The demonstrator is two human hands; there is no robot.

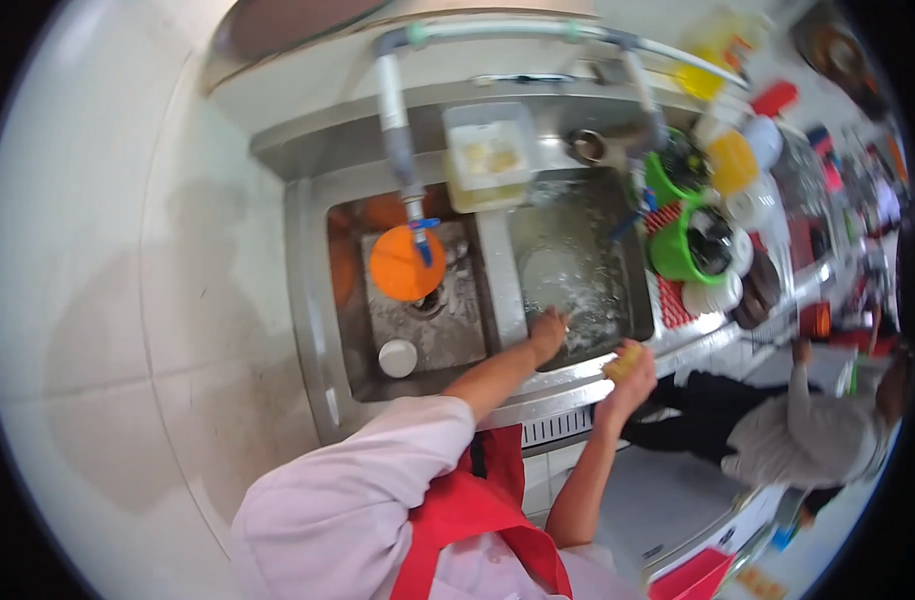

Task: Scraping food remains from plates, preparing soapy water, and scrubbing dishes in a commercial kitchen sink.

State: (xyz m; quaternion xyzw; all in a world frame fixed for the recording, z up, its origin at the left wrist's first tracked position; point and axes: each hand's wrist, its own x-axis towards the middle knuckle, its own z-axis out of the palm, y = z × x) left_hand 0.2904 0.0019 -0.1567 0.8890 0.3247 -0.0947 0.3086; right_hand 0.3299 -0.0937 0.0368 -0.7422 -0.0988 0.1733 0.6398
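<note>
My left hand [549,335] dips into the water-filled right basin [637,315] of a steel double sink, near its front edge. Its fingertips are at the water line, and any hold there is hard to make out. Beneath the rippling water, a pale round shape [551,274] shows, perhaps a dish. Raised just over the sink's front rim, my right hand [636,382] grips a yellow sponge [622,362]. In the left basin [337,300], an orange round dish [406,262] sits under a blue-handled tap [425,225], with a small white cup or bowl [398,358] nearer me.
A translucent plastic tub [491,196] straddles the divider at the back. Green containers [671,251] with dark contents stand right of the sink by a red mat [675,304] and stacked white dishware [716,294]. White pipework [502,30] arches overhead. Another person [795,435] is at right.
</note>
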